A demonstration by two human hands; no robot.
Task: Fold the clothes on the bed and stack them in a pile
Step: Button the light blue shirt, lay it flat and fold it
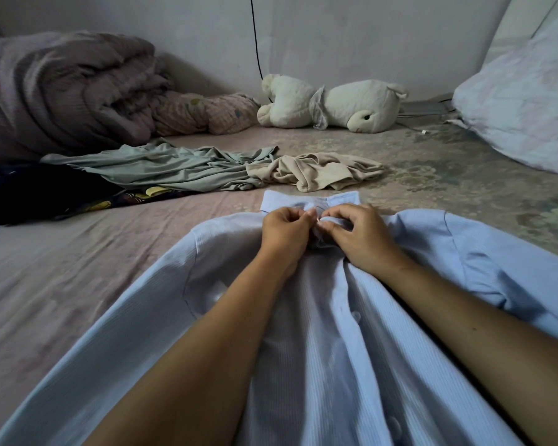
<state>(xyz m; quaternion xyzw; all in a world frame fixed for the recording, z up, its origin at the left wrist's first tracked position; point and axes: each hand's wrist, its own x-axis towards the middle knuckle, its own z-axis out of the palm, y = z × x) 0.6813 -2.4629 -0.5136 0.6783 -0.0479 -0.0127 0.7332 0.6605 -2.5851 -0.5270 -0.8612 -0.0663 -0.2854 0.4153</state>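
Shirt (335,333) lies front-up on bed (78,268), collar away from the person, hem toward camera. Both hands at top of placket, just below collar. L hand (284,233) has fingers curled, pinching placket edge; R hand (358,236) likewise curled, pinching the facing edge. They meet at what looks like the top button.

Step, as judged: buttoning shirt at neck, prep for folding. No fold made yet, no pile visible.

Next move prob. needs: finish button, smooth front, flip face-down, then fold sleeves in.

Beyond collar: beige garment (319,170), green garment (174,169) to its left, dark printed cloth (45,194) further left. All unfolded.

Writing/brands: none legible; print on dark cloth too small to read.
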